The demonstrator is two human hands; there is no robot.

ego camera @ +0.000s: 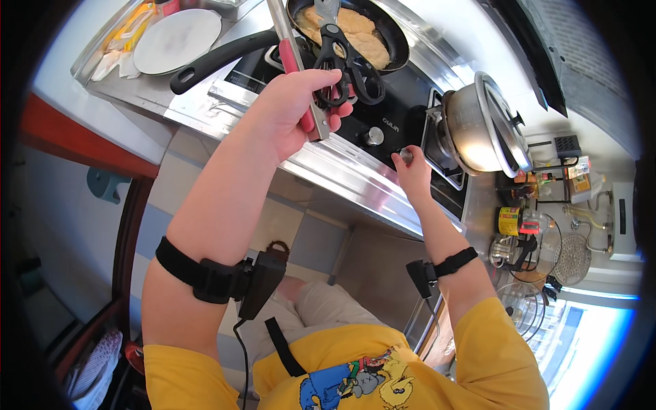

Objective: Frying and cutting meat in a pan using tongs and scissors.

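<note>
My left hand (294,105) is closed around steel tongs with pinkish-red grips (288,54). Black-handled kitchen scissors (366,77) are held in the same hand, their handles towards the right. Both tools are above the near side of a black frying pan (402,43), where browned, flat pieces of food (366,38) lie. Down and to the right, the fingers of my right hand (414,174) pinch a round metal knob (406,155) on the black gas stove (394,110). Another knob (374,136) sits to its left, untouched.
A lidded steel pot (469,130) stands on the right burner, its lid tilted. The pan's long handle (220,59) points left over the counter, close to a white plate (179,41). Bottles (535,178) and a rack line the right side. A range hood (533,51) overhangs the stove.
</note>
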